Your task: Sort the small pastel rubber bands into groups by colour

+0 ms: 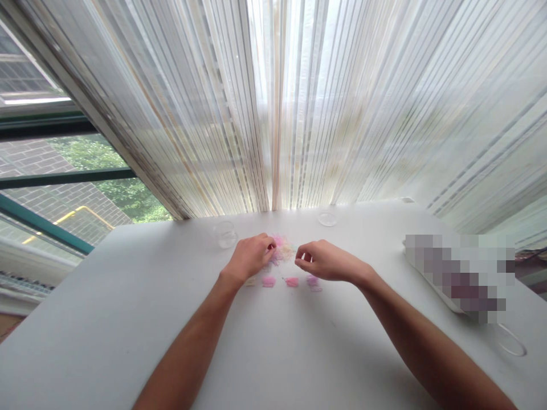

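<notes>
Both my hands rest on a white table (128, 296), near its far edge. My left hand (250, 256) is closed, its fingertips pinched into a loose heap of thin pink, yellow and pale loops (281, 249). My right hand (322, 260) is also closed in a pinch just right of that heap; whatever it holds is too small to make out. Below the hands lie small sorted clumps: a pale one (250, 281), two pink ones (268, 281) (292, 281) and a purple one (313, 280).
A small clear cup (225, 234) stands left of the heap, and a clear round lid (327, 218) lies behind it. A blurred-out flat object (457, 270) sits at the right. Another clear ring (510, 340) lies near the right edge. Striped sheer curtains (299, 102) hang behind the table.
</notes>
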Demonstrator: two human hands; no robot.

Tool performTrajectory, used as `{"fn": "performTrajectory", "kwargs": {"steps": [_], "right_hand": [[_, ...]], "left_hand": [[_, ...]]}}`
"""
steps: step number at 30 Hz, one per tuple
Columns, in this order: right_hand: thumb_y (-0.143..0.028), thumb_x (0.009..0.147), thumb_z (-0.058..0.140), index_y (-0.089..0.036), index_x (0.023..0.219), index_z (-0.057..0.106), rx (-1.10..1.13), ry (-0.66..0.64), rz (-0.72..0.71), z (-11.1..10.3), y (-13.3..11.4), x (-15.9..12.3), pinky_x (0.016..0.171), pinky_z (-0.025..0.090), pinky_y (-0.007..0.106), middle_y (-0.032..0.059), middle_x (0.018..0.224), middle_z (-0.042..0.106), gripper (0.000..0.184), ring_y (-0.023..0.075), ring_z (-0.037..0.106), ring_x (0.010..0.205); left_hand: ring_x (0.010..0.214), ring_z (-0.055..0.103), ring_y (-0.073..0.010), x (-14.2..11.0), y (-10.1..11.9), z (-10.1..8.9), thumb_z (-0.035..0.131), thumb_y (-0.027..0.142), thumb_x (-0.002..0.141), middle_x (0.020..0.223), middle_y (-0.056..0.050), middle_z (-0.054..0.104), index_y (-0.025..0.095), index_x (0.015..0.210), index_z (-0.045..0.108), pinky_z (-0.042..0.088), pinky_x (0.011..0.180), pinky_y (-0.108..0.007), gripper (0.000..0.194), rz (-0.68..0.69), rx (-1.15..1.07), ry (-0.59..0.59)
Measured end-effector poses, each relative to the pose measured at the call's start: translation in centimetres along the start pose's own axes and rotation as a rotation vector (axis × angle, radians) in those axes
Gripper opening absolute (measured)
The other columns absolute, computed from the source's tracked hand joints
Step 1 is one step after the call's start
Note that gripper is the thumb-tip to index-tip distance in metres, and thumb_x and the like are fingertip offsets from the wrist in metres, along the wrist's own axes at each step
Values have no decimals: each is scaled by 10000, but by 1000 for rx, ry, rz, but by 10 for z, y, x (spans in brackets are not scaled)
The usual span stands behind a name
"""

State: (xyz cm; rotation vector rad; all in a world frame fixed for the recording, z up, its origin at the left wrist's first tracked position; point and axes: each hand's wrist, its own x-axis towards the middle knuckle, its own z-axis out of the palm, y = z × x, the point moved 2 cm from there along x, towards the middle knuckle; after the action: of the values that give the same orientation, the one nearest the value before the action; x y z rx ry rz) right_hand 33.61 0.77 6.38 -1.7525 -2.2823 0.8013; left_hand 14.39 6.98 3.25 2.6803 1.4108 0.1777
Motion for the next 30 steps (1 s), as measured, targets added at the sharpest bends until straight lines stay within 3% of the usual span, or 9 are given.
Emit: {"fn": "performTrajectory", "kwargs": {"steps": [30], "right_hand": [[-304, 926, 569, -201, 968, 764, 6, -13, 12, 1, 2, 0, 637, 448, 252, 53, 930, 777, 225, 197, 694, 790]], "left_hand": [[883, 670, -212, -2, -12, -8, 461, 232, 1004, 1061, -54, 679, 199, 1004, 611, 476, 709, -303, 153, -49, -27, 33]]}}
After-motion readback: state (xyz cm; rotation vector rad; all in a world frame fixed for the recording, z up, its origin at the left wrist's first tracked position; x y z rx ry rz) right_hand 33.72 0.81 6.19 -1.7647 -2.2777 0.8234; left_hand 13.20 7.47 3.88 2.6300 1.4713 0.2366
